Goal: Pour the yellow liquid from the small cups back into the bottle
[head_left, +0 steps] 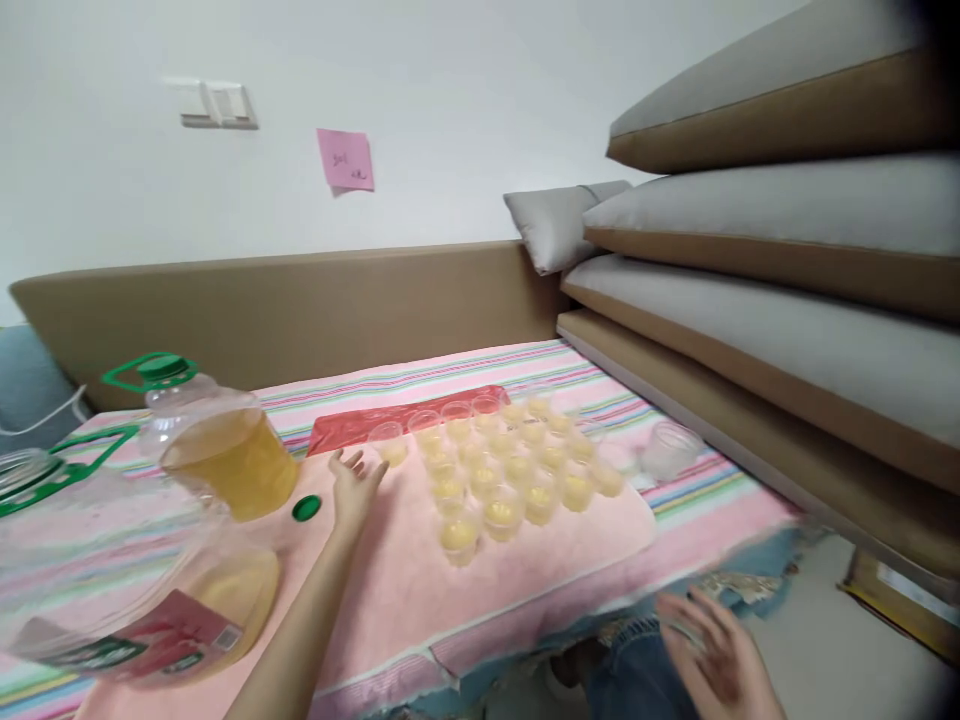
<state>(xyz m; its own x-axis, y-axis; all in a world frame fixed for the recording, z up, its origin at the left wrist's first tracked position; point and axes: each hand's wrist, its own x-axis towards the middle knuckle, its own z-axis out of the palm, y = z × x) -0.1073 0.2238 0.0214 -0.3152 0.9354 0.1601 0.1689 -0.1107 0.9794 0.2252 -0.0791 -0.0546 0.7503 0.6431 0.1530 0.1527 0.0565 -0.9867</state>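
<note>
My left hand [356, 485] reaches over the pink cloth [397, 620] with its fingers spread and nothing in them. Its thumb is close to a clear plastic cup [388, 445]; whether they touch I cannot tell. To the right stand rows of several small clear cups [501, 512] with yellowish liquid. Left of the hand lies a green bottle cap [306, 508]. Beyond it is a large capped bottle [232, 460] of amber liquid, and nearer me an uncapped, labelled one [187, 630]. My right hand [712, 650], slightly blurred, hovers off the front edge, fingers loosely apart and holding nothing.
Clear plastic cups [671, 452] lie near the right edge of the striped cover [727, 480]. Red plastic [352, 428] is behind the rows. Stacked grey and brown cushions [765, 220] rise at the right. A cardboard box [900, 600] is on the floor.
</note>
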